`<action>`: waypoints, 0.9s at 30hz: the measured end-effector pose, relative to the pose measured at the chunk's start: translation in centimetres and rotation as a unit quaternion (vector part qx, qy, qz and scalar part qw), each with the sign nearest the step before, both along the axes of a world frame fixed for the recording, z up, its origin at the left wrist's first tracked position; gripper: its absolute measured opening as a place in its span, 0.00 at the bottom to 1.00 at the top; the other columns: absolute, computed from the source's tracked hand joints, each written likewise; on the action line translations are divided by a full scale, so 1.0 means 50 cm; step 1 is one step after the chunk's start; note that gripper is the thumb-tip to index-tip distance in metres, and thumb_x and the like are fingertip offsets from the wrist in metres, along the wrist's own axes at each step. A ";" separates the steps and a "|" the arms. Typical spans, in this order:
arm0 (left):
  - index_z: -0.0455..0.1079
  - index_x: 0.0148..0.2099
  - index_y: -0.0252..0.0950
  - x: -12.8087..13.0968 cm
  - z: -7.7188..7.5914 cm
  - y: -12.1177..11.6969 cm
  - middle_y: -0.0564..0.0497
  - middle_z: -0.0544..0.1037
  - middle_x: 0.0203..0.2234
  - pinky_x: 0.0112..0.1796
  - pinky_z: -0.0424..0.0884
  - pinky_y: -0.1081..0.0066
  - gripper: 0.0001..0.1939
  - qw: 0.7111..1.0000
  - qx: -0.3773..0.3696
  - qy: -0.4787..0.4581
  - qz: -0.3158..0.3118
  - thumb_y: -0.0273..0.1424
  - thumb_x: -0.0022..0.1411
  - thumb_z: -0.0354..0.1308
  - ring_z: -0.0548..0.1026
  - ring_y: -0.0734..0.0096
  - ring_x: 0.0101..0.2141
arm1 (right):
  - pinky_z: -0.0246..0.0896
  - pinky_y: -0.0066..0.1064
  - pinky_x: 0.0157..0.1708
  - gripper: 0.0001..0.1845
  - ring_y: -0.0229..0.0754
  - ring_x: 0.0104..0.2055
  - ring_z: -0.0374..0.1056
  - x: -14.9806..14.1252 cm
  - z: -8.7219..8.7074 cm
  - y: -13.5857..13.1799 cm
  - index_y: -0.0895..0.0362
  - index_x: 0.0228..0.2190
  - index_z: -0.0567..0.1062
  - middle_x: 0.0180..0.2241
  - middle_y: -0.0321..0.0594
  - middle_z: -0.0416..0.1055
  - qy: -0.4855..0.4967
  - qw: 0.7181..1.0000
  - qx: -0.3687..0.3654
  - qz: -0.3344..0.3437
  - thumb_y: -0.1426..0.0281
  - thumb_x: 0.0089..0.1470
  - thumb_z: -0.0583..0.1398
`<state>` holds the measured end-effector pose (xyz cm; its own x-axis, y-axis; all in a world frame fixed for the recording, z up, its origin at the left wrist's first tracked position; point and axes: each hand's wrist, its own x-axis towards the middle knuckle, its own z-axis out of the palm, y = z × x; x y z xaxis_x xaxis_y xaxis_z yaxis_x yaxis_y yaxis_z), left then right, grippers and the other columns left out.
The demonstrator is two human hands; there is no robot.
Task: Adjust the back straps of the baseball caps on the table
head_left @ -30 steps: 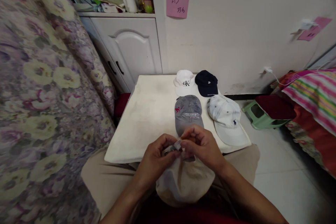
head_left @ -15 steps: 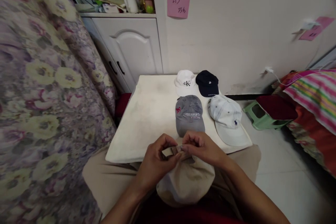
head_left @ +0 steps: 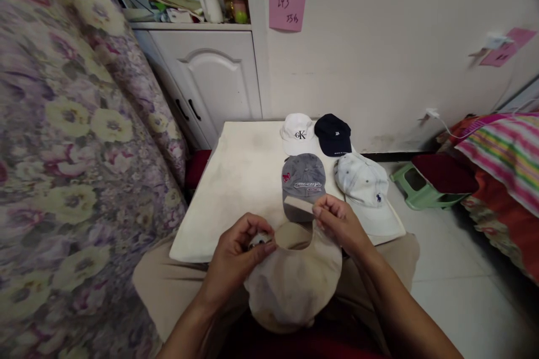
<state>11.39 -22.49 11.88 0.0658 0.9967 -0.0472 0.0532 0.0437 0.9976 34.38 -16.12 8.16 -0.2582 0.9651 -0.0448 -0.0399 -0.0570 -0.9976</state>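
Note:
A beige baseball cap [head_left: 295, 286] rests over my lap with its back opening turned away from me. My left hand [head_left: 242, 252] pinches the left side of that opening, where a small metal buckle shows by the fingers. On the other side, my right hand [head_left: 339, 221] grips the cap's strap [head_left: 298, 205], whose free end sticks out to the left. The two strap sides are apart. Just beyond lies a grey cap [head_left: 303, 176] with lettering, and right of it a pale cap [head_left: 364, 185] with a small dark emblem.
A white cap [head_left: 298, 133] and a navy cap [head_left: 333, 134] sit at the back of the cream-covered table [head_left: 240, 179]. Floral curtain [head_left: 76, 168] hangs at the left. A white cabinet [head_left: 214, 73] stands behind; a green stool [head_left: 421, 185] is at the right.
My hands have moved apart, the right one going right and up with the strap. The strap has come away from the buckle side, and the cap's back opening now gapes.

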 end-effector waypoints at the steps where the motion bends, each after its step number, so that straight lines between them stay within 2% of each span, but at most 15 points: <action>1: 0.71 0.37 0.37 -0.002 -0.001 -0.001 0.52 0.75 0.30 0.28 0.63 0.76 0.10 1.000 -0.003 -0.018 0.003 0.33 0.53 0.68 0.69 0.72 0.29 | 0.44 0.24 0.17 0.15 0.30 0.16 0.50 0.008 -0.002 0.005 0.57 0.32 0.71 0.22 0.32 0.69 -0.001 1.000 0.006 -0.007 0.57 0.54 0.62; 3: 0.71 0.38 0.38 -0.002 -0.001 -0.001 0.53 0.74 0.30 0.27 0.63 0.76 0.09 0.997 -0.009 -0.070 0.008 0.33 0.55 0.66 0.69 0.74 0.27 | 0.53 0.26 0.21 0.17 0.34 0.20 0.59 0.025 -0.004 0.012 0.57 0.37 0.73 0.28 0.37 0.74 -0.010 0.999 0.032 -0.014 0.56 0.55 0.62; 5: 0.71 0.38 0.38 0.000 0.001 0.003 0.53 0.74 0.30 0.26 0.63 0.77 0.08 0.992 -0.008 -0.122 0.019 0.33 0.57 0.65 0.68 0.76 0.26 | 0.62 0.29 0.31 0.18 0.40 0.31 0.69 0.042 -0.010 0.015 0.56 0.40 0.75 0.34 0.40 0.77 -0.022 0.998 0.050 -0.016 0.56 0.55 0.62; 6: 0.71 0.39 0.38 0.001 0.002 0.007 0.53 0.74 0.30 0.26 0.63 0.77 0.09 0.989 -0.003 -0.144 0.030 0.33 0.57 0.64 0.68 0.76 0.26 | 0.64 0.32 0.36 0.18 0.43 0.38 0.71 0.050 -0.017 0.015 0.56 0.41 0.75 0.36 0.42 0.77 -0.029 0.998 0.051 -0.008 0.55 0.56 0.62; 8: 0.70 0.39 0.38 0.001 0.006 0.019 0.54 0.73 0.30 0.26 0.63 0.78 0.09 0.982 0.014 -0.179 0.065 0.33 0.57 0.64 0.68 0.78 0.25 | 0.63 0.36 0.45 0.21 0.47 0.46 0.70 0.063 -0.040 0.010 0.57 0.42 0.76 0.41 0.44 0.77 -0.034 0.998 0.039 0.033 0.53 0.57 0.60; 10: 0.68 0.38 0.39 -0.001 0.010 0.036 0.56 0.71 0.30 0.25 0.63 0.79 0.08 0.975 0.028 -0.194 0.109 0.35 0.58 0.63 0.67 0.79 0.24 | 0.62 0.40 0.49 0.26 0.49 0.47 0.71 0.071 -0.072 0.004 0.57 0.44 0.76 0.43 0.45 0.77 -0.002 0.996 0.021 0.088 0.49 0.56 0.59; 11: 0.68 0.38 0.39 -0.005 0.012 0.046 0.56 0.71 0.29 0.25 0.63 0.79 0.09 0.972 0.035 -0.191 0.132 0.37 0.59 0.62 0.66 0.78 0.24 | 0.62 0.42 0.51 0.30 0.50 0.47 0.71 0.072 -0.089 0.001 0.57 0.46 0.76 0.44 0.45 0.76 0.035 0.994 0.012 0.106 0.46 0.54 0.59; 13: 0.67 0.35 0.39 -0.014 0.017 0.066 0.56 0.70 0.27 0.24 0.64 0.77 0.10 0.967 0.052 -0.176 0.175 0.40 0.60 0.59 0.66 0.76 0.23 | 0.59 0.44 0.55 0.34 0.51 0.50 0.70 0.069 -0.116 -0.002 0.55 0.49 0.74 0.46 0.45 0.76 0.095 0.987 0.007 0.129 0.46 0.47 0.65; 15: 0.66 0.32 0.38 -0.027 0.020 0.086 0.55 0.70 0.25 0.24 0.65 0.75 0.11 0.959 0.072 -0.181 0.206 0.40 0.58 0.58 0.66 0.75 0.22 | 0.54 0.45 0.59 0.38 0.53 0.56 0.67 0.054 -0.132 0.000 0.54 0.49 0.73 0.50 0.46 0.74 0.107 0.980 0.015 0.165 0.51 0.38 0.72; 17: 0.65 0.31 0.38 -0.039 0.022 0.104 0.55 0.70 0.24 0.24 0.65 0.74 0.08 0.948 0.075 -0.223 0.215 0.37 0.54 0.58 0.67 0.74 0.22 | 0.53 0.46 0.61 0.39 0.54 0.58 0.65 0.027 -0.141 0.006 0.54 0.48 0.73 0.51 0.46 0.73 0.097 0.978 0.016 0.185 0.57 0.34 0.75; 21: 0.67 0.31 0.37 -0.062 0.015 0.143 0.56 0.72 0.23 0.26 0.66 0.77 0.06 0.923 0.057 -0.289 0.248 0.28 0.46 0.59 0.69 0.76 0.23 | 0.62 0.46 0.54 0.31 0.50 0.50 0.71 -0.044 -0.157 0.028 0.54 0.43 0.71 0.45 0.43 0.75 0.101 0.987 -0.016 0.127 0.60 0.37 0.74; 23: 0.68 0.33 0.36 -0.079 0.007 0.171 0.56 0.74 0.24 0.26 0.66 0.78 0.08 0.924 0.065 -0.274 0.259 0.28 0.46 0.61 0.71 0.77 0.24 | 0.63 0.46 0.54 0.34 0.50 0.51 0.70 -0.079 -0.168 0.043 0.53 0.45 0.69 0.47 0.44 0.74 0.099 0.989 -0.011 0.109 0.62 0.36 0.74; 27: 0.71 0.38 0.35 -0.134 -0.022 0.251 0.55 0.76 0.25 0.26 0.66 0.78 0.12 0.936 0.069 -0.236 0.252 0.32 0.49 0.66 0.72 0.77 0.23 | 0.57 0.45 0.59 0.43 0.50 0.59 0.63 -0.138 -0.188 0.080 0.51 0.54 0.63 0.57 0.46 0.67 0.118 0.988 -0.007 0.102 0.65 0.37 0.73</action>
<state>4.68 -9.95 10.78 -0.4337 0.9011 0.0003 -0.3874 -0.1867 0.9028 27.48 -12.12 -1.25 -0.4522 0.8915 0.0268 -0.2576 -0.1018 -0.9609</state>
